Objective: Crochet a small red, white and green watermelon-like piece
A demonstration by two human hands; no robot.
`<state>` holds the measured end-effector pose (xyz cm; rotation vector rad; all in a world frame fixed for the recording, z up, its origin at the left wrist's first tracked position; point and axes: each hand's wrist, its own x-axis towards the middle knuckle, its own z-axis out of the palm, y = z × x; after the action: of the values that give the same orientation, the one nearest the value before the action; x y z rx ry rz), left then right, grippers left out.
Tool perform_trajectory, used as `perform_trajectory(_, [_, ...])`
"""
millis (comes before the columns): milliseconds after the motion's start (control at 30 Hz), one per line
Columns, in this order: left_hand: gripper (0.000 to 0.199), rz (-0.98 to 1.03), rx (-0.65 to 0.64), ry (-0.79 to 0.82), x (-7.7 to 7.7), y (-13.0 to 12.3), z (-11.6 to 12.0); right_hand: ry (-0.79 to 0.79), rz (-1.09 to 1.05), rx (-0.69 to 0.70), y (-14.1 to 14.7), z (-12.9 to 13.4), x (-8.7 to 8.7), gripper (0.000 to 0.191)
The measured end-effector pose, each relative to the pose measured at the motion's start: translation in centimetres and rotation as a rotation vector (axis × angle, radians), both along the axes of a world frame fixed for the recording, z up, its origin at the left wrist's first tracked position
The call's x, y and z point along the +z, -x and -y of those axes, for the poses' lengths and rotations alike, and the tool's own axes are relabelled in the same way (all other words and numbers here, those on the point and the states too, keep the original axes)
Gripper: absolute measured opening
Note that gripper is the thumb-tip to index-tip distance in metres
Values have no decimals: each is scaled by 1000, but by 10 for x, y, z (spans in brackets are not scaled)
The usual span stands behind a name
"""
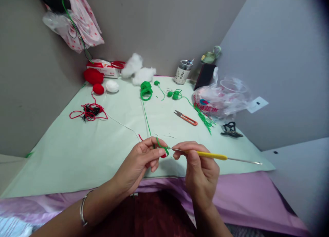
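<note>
Pinched between the thumb and fingers of my left hand [144, 157] is a small crochet piece [164, 154] in red, white and green; my fingers cover part of it. My right hand [199, 172] is closed around the yellow handle of a crochet hook [212, 155], and the hook's thin metal tip meets the green edge of the piece. A green strand runs from my left hand up to a green yarn ball [146, 90]. A white strand leads from near that hand toward a white yarn ball [112, 86].
Orange thread snips [185, 117] lie right of centre, near cut green strands [204, 119]. Red yarn balls [93, 76], tangled red and black yarn [90, 112] and white stuffing [144, 75] sit left and back. A pen holder [183, 72], plastic bag [221, 98] and black claw clip [231, 129] stand right.
</note>
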<state>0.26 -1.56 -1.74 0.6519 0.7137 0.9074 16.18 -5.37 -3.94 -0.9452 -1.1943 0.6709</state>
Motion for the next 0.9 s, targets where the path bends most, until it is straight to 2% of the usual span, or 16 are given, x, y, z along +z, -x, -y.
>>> perform_trajectory(900, [24,-8,-12,2,3,1,1,-52,66,-39,2,2,2,24])
